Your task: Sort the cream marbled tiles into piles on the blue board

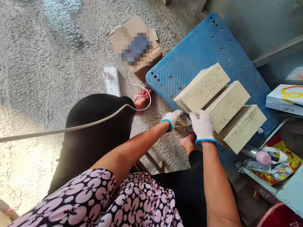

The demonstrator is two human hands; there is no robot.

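Observation:
Both my hands wear white knit gloves with blue cuffs. My left hand [174, 119] is closed round one end of a few thin wooden boards [184, 121], just off the near edge of the blue plastic table. At their other end is my right hand [202, 124], its fingers bent over them and partly hiding them. Right beside my hands, three stacks of pale thin boards lie on the table: the left stack [203, 86], the middle stack [228, 105] and the right stack [245, 129]. Their boards lean and fan out slightly.
The blue table [196, 50] has small holes. Left of it are a cardboard box [156, 55] with a blurred item on top and a white power strip [112, 82]. A white cable [99, 120] crosses over my leg. Rightward lie a pink-capped bottle [262, 157] and a white box [284, 99].

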